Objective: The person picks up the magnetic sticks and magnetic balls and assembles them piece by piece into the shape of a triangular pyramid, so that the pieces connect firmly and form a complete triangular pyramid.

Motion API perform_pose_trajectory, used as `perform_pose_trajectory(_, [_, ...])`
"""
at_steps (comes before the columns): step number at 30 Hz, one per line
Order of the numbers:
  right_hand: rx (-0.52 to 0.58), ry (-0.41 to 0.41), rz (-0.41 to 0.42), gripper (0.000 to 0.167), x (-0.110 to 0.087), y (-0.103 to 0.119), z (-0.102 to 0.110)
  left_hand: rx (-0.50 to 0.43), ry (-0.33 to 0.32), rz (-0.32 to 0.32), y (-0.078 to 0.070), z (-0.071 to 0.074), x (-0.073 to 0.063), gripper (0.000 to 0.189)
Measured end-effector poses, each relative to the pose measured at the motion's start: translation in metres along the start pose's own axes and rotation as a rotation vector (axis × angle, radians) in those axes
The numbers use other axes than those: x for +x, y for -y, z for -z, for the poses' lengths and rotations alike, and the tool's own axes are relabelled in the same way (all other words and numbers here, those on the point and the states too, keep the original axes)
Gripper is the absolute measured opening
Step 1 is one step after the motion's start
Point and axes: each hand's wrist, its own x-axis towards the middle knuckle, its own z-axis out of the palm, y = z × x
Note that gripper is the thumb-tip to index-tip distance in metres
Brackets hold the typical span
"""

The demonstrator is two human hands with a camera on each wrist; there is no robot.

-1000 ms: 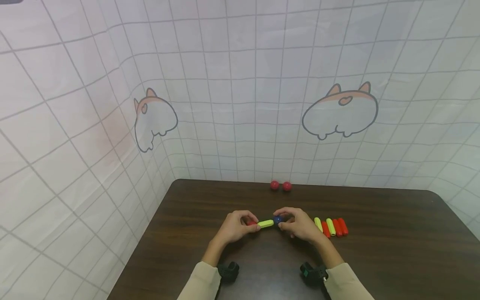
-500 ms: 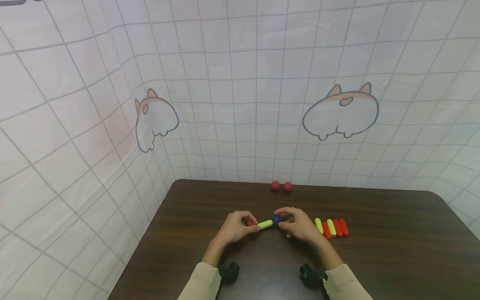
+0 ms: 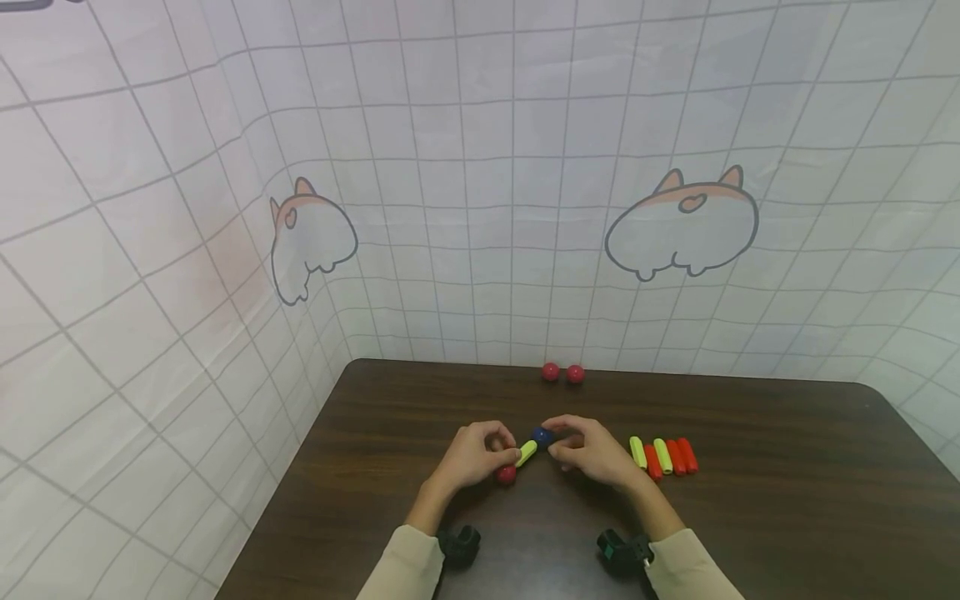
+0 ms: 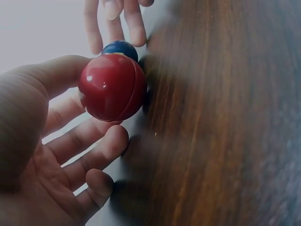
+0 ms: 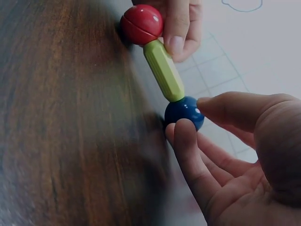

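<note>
A yellow-green ribbed stick (image 5: 163,70) joins a red ball (image 4: 113,88) at one end and a blue ball (image 5: 182,113) at the other. My left hand (image 3: 474,454) pinches the stick close to the red ball, whose surface carries a groove. At the far end, my right hand (image 3: 594,452) has its thumb and a fingertip against the blue ball, the fingers curved about it. The red ball hides part of the left fingers in the left wrist view. In the head view the joined piece slants away from me, blue end farthest.
Several loose sticks, yellow-green (image 3: 662,456) and red (image 3: 677,457), lie side by side right of my right hand. Two red balls (image 3: 562,373) sit at the back edge of the dark wooden table (image 3: 787,467). A white gridded cloth (image 3: 480,208) hangs behind.
The joined piece has swung round: its red ball came out from under my left fingers toward me, and its blue end shifted left. The right fingers followed slightly left.
</note>
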Motion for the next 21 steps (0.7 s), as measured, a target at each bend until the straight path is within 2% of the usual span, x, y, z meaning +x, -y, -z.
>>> perform_pose_trajectory(5, [0.004,0.005,0.004,0.039,0.000,-0.001,0.003,-0.009,0.016,0.012,0.000,-0.001,0.001,0.027])
perform_pose_trajectory(10, [0.001,-0.015,0.015,0.042,-0.002,0.000,0.011,-0.015,0.027,0.016,-0.001,-0.001,0.001,0.030])
perform_pose_trajectory(16, [0.020,-0.063,0.034,0.044,-0.005,0.004,0.025,-0.002,0.016,0.004,-0.001,0.000,0.001,0.032])
perform_pose_trajectory(21, [0.042,-0.113,0.019,0.045,-0.015,0.012,0.043,0.011,0.008,-0.011,0.001,0.000,0.001,0.034])
